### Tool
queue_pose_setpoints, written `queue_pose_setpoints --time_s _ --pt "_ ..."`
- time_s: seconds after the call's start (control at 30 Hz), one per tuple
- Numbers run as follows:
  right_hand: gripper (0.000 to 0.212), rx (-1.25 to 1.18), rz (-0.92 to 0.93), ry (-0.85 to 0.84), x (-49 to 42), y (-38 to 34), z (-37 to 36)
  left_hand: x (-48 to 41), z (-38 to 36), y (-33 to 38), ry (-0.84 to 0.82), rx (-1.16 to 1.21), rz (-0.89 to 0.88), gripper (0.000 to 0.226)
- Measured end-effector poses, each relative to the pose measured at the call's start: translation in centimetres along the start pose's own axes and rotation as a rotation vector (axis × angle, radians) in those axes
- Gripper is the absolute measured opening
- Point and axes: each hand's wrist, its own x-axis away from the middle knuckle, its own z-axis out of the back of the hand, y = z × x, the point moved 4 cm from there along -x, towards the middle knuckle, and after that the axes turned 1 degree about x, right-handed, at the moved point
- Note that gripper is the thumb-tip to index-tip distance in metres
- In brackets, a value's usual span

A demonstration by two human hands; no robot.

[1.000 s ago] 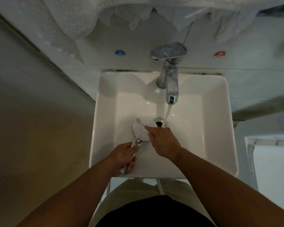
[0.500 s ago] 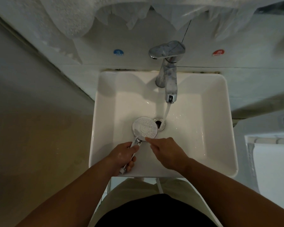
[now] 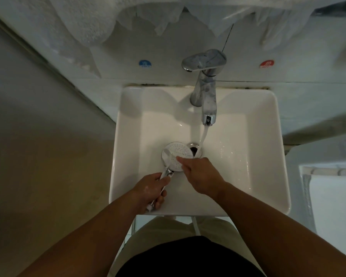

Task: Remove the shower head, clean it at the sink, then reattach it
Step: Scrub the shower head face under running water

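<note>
A round white shower head (image 3: 176, 154) with a chrome handle lies face up over the white square sink (image 3: 264, 156), just left of the drain (image 3: 194, 149). My left hand (image 3: 151, 189) grips the handle near the sink's front edge. My right hand (image 3: 200, 173) reaches in from the right, its extended finger touching the spray face near its middle. Water runs from the chrome faucet (image 3: 205, 96) and falls past the head's right side onto the drain.
A blue sticker (image 3: 144, 63) and a red sticker (image 3: 266, 64) sit on the wall either side of the faucet. White towels (image 3: 92, 21) hang above. A brown wall fills the left. A white fixture (image 3: 332, 196) stands at the right.
My right hand drew back toward the handle end of the face, then slid forward again onto the middle of the spray face. My left hand has kept its grip.
</note>
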Motion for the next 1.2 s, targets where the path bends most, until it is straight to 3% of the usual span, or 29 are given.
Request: queue_pose_setpoints --time_s 0.2,0.4,0.6,0.77,1.0,1.13,1.2 --pt "0.041 -0.015 0.022 -0.058 2.6 -0.2 -0.3 0.2 0.0 0.1 0.006 -0.01 -0.009 0.022" --pt "0.041 -0.038 -0.036 0.021 -0.9 -0.8 0.0 0.3 -0.2 0.1 0.012 -0.023 -0.019 0.025" --pt "0.041 -0.015 0.035 -0.03 2.4 -1.0 -0.6 0.3 -0.1 0.2 0.01 -0.023 -0.014 0.022" --pt "0.041 -0.033 -0.083 0.061 -1.7 -0.7 0.4 0.4 -0.2 0.1 0.01 -0.005 -0.011 0.021" --pt "0.04 -0.022 0.011 -0.002 1.4 -1.6 -0.4 0.4 -0.1 0.3 0.011 -0.023 -0.026 0.022" --pt "0.041 -0.046 -0.101 0.042 -1.5 -1.4 0.5 0.5 -0.2 0.2 0.012 -0.003 -0.016 0.02" --pt "0.041 -0.048 -0.069 0.021 -0.7 -1.9 0.5 0.5 0.0 0.2 0.011 -0.002 -0.016 0.02"
